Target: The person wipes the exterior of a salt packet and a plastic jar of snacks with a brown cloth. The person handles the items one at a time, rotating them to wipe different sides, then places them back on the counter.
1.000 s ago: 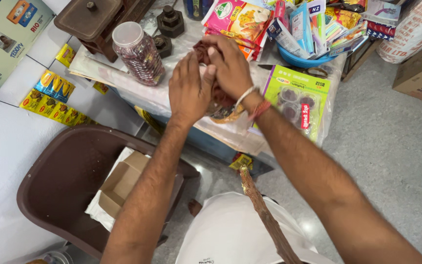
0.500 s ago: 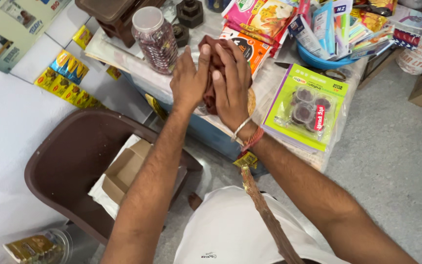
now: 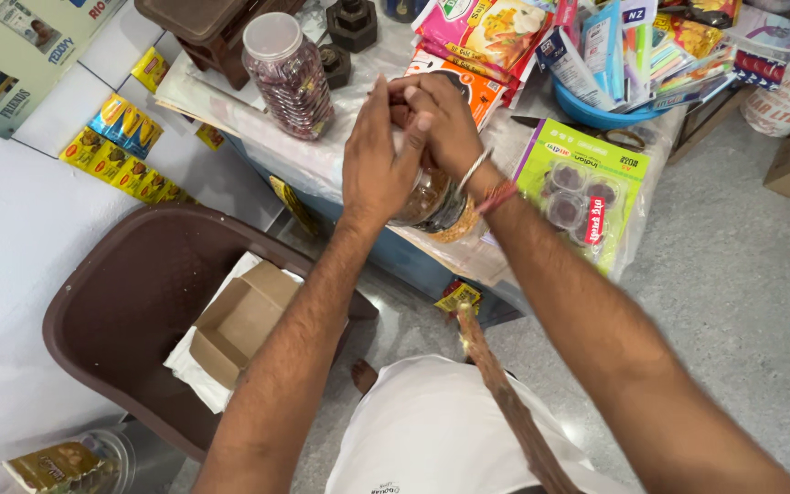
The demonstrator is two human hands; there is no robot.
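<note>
My left hand [image 3: 375, 151] and my right hand [image 3: 441, 119] are both wrapped around a clear jar [image 3: 432, 203] with brownish contents, held over the edge of a cluttered counter [image 3: 322, 165]. The right hand covers the jar's top; the left hand presses on its side and top. The lid is hidden under my fingers. Bangles and a red thread circle my right wrist [image 3: 486, 183].
A tall clear jar of dark sweets [image 3: 288, 78] stands left of my hands. Snack packets [image 3: 486, 32], a blue bowl of sachets [image 3: 614, 91] and a green blister card [image 3: 582, 187] lie on the counter. A brown plastic chair [image 3: 139, 302] holds an open cardboard box [image 3: 244, 320].
My view has shifted and both hands with the jar have come nearer the counter's edge. The hands have turned a little around the jar's top.
</note>
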